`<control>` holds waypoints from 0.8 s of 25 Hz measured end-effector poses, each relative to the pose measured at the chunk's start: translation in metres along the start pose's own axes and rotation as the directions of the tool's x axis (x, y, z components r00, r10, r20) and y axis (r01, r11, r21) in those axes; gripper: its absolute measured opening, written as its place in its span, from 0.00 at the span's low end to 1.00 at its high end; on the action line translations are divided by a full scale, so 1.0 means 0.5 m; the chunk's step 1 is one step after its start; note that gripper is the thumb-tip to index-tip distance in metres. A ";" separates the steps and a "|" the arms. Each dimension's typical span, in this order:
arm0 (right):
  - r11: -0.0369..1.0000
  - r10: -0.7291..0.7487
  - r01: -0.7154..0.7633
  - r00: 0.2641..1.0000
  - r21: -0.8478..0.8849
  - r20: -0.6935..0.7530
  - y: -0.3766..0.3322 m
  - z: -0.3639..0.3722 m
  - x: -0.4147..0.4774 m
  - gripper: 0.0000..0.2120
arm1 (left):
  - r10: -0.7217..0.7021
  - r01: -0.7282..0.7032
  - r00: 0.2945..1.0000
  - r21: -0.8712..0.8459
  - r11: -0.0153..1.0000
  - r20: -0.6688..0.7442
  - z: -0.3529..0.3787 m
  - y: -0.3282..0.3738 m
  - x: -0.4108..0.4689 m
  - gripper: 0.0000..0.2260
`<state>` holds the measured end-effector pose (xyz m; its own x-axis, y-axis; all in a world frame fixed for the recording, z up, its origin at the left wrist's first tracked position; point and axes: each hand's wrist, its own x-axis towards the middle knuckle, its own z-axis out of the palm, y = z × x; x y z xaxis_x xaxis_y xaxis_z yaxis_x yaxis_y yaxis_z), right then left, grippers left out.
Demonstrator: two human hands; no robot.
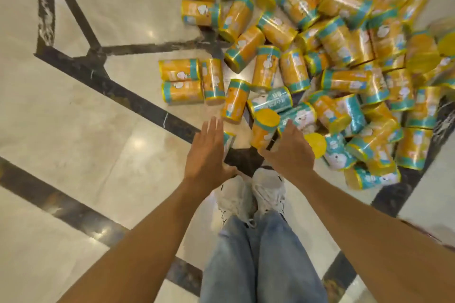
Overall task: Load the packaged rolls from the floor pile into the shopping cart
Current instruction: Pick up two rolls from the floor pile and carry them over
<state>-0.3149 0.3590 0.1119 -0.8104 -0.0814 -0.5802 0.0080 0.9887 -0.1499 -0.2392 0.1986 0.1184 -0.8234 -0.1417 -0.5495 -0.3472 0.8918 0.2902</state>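
Heap of orange-and-teal film-wrapped cylindrical rolls (320, 56) on the glossy cream marble floor (98, 142), filling the upper right; three outlying rolls (189, 81) lie side by side just off its left edge. At the heap's near edge, the left hand (209, 152) is left of one small roll (229, 140); the right hand (288, 152) is just right of an upright roll (264, 130); white mesh sneakers (268, 189) are directly behind both hands.

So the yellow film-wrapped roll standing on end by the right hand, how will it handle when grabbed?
The yellow film-wrapped cylindrical roll probably slips a little, since its wrap glints. It seems to stand on end on the glossy tiled floor, so a nudge likely tips it and then it rolls. It is probably soft-sided, as the wrap looks crinkled.
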 end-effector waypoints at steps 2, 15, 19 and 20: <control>0.993 0.028 -0.037 0.997 0.110 0.077 0.015 0.102 0.060 0.49 | -0.038 0.038 0.999 -0.003 0.999 0.034 0.100 -0.038 0.055 0.49; 0.929 0.187 -0.120 0.969 0.349 -0.164 -0.001 0.274 0.176 0.41 | -0.345 0.329 0.934 -0.156 0.931 -0.090 0.329 -0.109 0.183 0.39; 0.932 0.130 -0.063 0.977 0.356 -0.168 -0.021 0.150 0.124 0.41 | -0.338 0.285 0.928 -0.287 0.915 -0.157 0.198 -0.073 0.126 0.36; 0.930 0.115 -0.043 0.977 0.366 -0.179 -0.032 0.104 0.100 0.41 | -0.329 0.263 0.927 -0.314 0.912 -0.181 0.150 -0.057 0.106 0.35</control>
<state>-0.3252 0.3326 0.0433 -0.8958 0.0572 -0.4408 0.2565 0.8764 -0.4075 -0.2392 0.1978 0.0224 -0.7299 -0.5025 -0.4634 -0.6742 0.6411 0.3667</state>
